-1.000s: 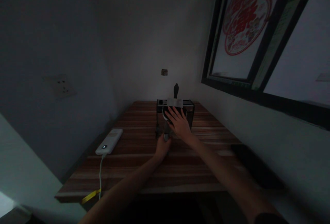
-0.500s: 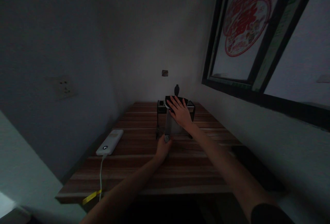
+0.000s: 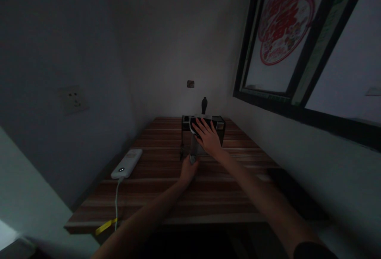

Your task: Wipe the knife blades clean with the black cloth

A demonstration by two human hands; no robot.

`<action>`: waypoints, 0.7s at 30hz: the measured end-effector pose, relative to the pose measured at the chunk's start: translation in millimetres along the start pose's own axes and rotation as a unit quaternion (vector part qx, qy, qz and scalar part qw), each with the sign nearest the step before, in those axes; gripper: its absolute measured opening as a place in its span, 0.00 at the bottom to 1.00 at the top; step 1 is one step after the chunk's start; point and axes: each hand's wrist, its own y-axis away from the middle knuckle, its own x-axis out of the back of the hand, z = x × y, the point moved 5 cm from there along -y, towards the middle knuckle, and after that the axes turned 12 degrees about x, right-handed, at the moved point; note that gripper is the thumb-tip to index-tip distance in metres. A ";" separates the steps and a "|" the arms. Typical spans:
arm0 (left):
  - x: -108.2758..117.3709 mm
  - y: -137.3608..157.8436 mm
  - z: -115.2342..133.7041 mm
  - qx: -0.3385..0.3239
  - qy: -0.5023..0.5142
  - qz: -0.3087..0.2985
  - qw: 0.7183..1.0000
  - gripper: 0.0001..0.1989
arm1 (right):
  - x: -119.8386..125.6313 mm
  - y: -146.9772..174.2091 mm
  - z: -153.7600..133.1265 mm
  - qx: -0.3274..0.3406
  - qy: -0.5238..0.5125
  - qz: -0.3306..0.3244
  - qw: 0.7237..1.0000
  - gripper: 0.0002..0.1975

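My right hand point(image 3: 210, 139) lies with fingers stretched out over a black piece with a pale edge point(image 3: 193, 119). Beneath this piece runs a pale grey upright part point(image 3: 194, 144), partly hidden by my right hand. Low down, the fingers of my left hand point(image 3: 188, 170) are curled round a small light-grey end point(image 3: 193, 159) of it; the exact kind of object is too dark to make out. Directly behind stands a black-framed rack point(image 3: 186, 119) on the wood-grain table point(image 3: 166, 207). A dark handle-like shape point(image 3: 204, 105) rises behind the rack.
On the left lies a white power bank point(image 3: 127, 163) with a white cable point(image 3: 116, 199) and yellow tag point(image 3: 104, 226) over the table's front edge. A flat black object point(image 3: 294, 191) lies at the right. Walls border both sides; a wall socket point(image 3: 74, 99) is at left.
My right hand has moved slightly down with the black piece under it, and more of the rack's top shows. My left hand stays about where it was.
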 end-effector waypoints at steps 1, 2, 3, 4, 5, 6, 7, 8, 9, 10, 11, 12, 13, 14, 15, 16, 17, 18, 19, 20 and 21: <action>-0.1 -0.7 -0.7 -0.003 -0.005 0.001 1.000 0.05 | -0.8 4.2 -3.3 0.003 -0.002 -0.007 1.000 0.27; -0.3 -1.3 -1.1 -0.007 -0.009 0.001 1.000 0.05 | -1.6 8.5 -6.8 0.007 -0.005 -0.014 1.000 0.27; -0.6 -1.8 -1.2 -0.014 -0.012 0.002 1.000 0.05 | -2.3 13.0 -10.3 0.012 -0.008 -0.022 1.000 0.27; -0.9 -2.1 -1.0 -0.021 -0.011 0.003 1.000 0.06 | -2.8 17.5 -13.7 0.018 -0.011 -0.028 0.999 0.27; -1.2 -2.4 -0.5 -0.028 -0.005 0.002 1.000 0.07 | -3.1 22.1 -17.1 0.023 -0.015 -0.033 0.999 0.28; -1.7 -2.5 -0.1 -0.033 0.003 0.000 0.999 0.08 | -3.5 26.6 -20.4 0.029 -0.018 -0.038 0.999 0.28; -2.2 -2.7 0.0 -0.035 0.012 -0.003 0.999 0.09 | -3.8 31.1 -23.7 0.035 -0.021 -0.042 0.998 0.29; -2.5 -2.9 -0.1 -0.034 0.021 -0.004 0.999 0.10 | -4.3 35.5 -26.8 0.040 -0.024 -0.044 0.998 0.29; -2.6 -3.0 -0.4 -0.031 0.028 -0.005 0.999 0.10 | -4.9 39.8 -29.8 0.044 -0.028 -0.047 0.998 0.30; -2.7 -3.1 -0.8 -0.027 0.034 -0.007 0.999 0.10 | -5.9 43.9 -32.9 0.049 -0.032 -0.050 0.997 0.30; -2.6 -3.0 -1.1 -0.022 0.040 -0.009 0.999 0.10 | -7.0 47.8 -36.0 0.051 -0.035 -0.053 0.997 0.31; -2.3 -2.8 -1.1 -0.019 0.046 -0.010 0.999 0.10 | -8.3 51.6 -39.0 0.053 -0.039 -0.055 0.996 0.31; -1.9 -2.4 -0.8 -0.016 0.052 -0.012 0.998 0.10 | -9.6 55.2 -41.9 0.053 -0.043 -0.057 0.996 0.31; -1.3 -1.8 0.0 -0.015 0.059 -0.012 0.998 0.10 | -10.9 58.6 -44.9 0.053 -0.047 -0.059 0.996 0.31; -0.6 -1.0 0.9 -0.014 0.065 -0.013 0.998 0.12 | -12.1 61.7 -47.9 0.054 -0.051 -0.061 0.995 0.30; 0.0 0.0 2.1 -0.014 0.073 -0.015 0.997 0.13 | -13.1 64.6 -50.8 0.055 -0.055 -0.062 0.995 0.30; 0.4 1.0 3.4 -0.015 0.080 -0.019 0.997 0.15 | -13.9 67.1 -53.5 0.057 -0.059 -0.064 0.995 0.30; 0.5 2.0 4.6 -0.016 0.086 -0.025 0.996 0.16 | -14.6 69.2 -55.9 0.059 -0.063 -0.065 0.994 0.29; 0.4 2.8 5.5 -0.016 0.092 -0.033 0.995 0.17 | -15.1 71.0 -57.7 0.059 -0.066 -0.066 0.994 0.29; 0.2 3.4 6.0 -0.016 0.096 -0.040 0.994 0.18 | -15.4 72.3 -58.9 0.059 -0.069 -0.066 0.994 0.29; 0.1 3.8 6.1 -0.015 0.098 -0.045 0.994 0.19 | -15.6 73.3 -59.6 0.057 -0.071 -0.065 0.994 0.29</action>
